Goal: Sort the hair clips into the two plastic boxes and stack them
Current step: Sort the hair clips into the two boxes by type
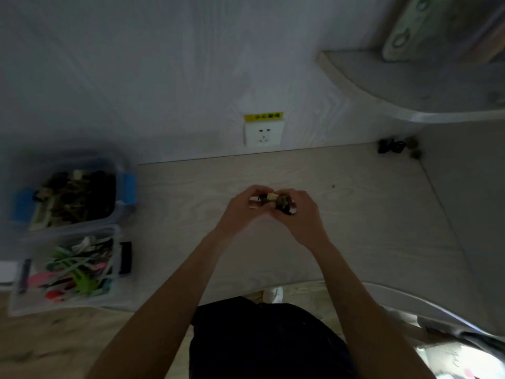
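Note:
My left hand and my right hand meet over the middle of the desk, both closed around a small bunch of dark and cream hair clips. At the far left stands a clear plastic box with blue latches, filled with dark brown and black clips. In front of it a second clear box with a black latch holds bright green, pink and red clips. A few dark clips lie in the desk's far right corner.
The pale wood desk meets a grey wall with a white socket under a yellow label. A rounded shelf juts out at upper right. The desk's front edge curves near my dark-clothed lap.

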`<state>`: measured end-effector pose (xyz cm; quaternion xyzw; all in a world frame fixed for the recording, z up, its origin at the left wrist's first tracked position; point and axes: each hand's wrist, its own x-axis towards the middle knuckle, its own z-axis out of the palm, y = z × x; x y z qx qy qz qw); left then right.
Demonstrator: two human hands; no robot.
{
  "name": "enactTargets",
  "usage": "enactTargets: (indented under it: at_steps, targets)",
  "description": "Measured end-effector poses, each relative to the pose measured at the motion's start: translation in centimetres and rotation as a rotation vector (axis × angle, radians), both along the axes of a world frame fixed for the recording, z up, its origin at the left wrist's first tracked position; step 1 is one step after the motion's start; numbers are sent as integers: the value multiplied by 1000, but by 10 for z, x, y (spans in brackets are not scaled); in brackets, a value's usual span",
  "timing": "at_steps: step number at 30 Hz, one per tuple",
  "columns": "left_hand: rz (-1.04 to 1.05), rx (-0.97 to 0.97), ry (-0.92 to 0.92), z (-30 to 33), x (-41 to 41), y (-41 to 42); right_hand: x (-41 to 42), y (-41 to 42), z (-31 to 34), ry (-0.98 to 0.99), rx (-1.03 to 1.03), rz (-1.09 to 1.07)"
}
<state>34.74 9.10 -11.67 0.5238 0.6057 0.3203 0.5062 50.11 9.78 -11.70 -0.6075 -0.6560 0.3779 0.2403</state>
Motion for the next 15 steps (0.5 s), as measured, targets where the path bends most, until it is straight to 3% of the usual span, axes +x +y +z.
enactTargets:
  at_steps: [6,10,15]
  targets:
    - [235,157,-49,48,-92,-27,-99,1,49,216,16,193]
    - [356,205,-27,69,-168,-36,-183,6,67,385,-89,312]
    - [410,187,84,76,-247,-56,-266,5,67,404,-183,433]
